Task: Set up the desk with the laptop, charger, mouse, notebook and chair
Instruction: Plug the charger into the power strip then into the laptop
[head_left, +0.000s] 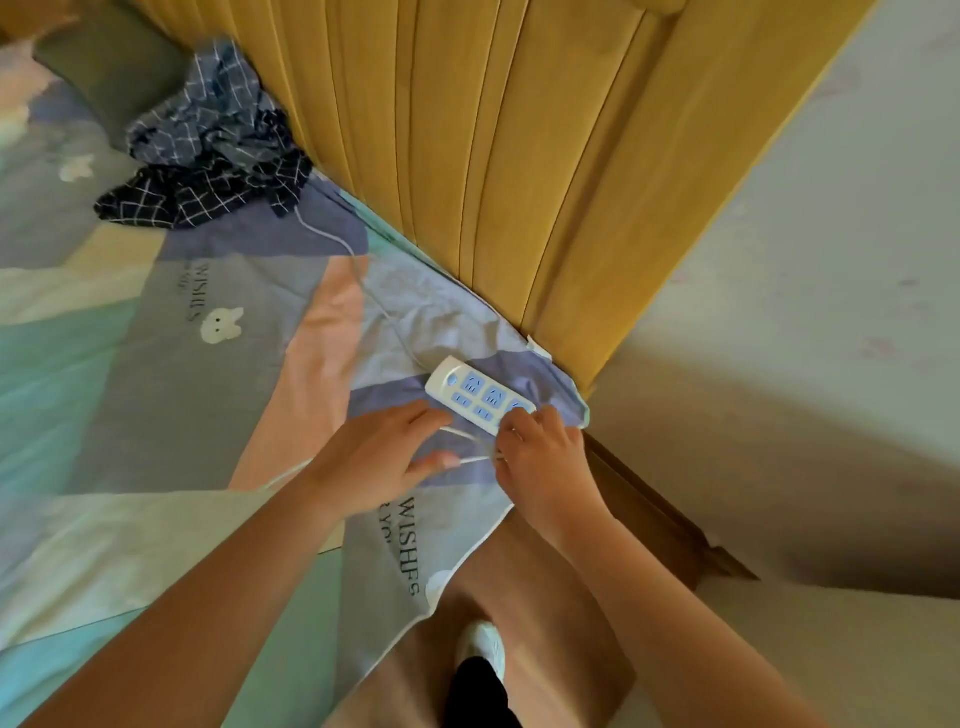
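A white power strip (479, 396) with blue sockets lies on the bed sheet near the bed's corner. Its own white cord (363, 280) runs away toward the crumpled clothes. My left hand (379, 457) reaches in with straight fingers whose tips touch the strip's left side, the thumb spread below. My right hand (540, 457) has its fingers curled over the strip's near end, pinching the end of a thin white charger cable (475, 460). That cable passes under my left hand and off to the left. The plug itself is hidden by my fingers. No laptop, mouse, notebook or chair is in view.
The bed has a pastel patterned sheet (156, 395) and a padded yellow headboard (519, 156). Crumpled dark checked clothes (218, 150) lie near the headboard. The wall (831, 312) is at the right, with brown floor (530, 597) and my foot (483, 649) below.
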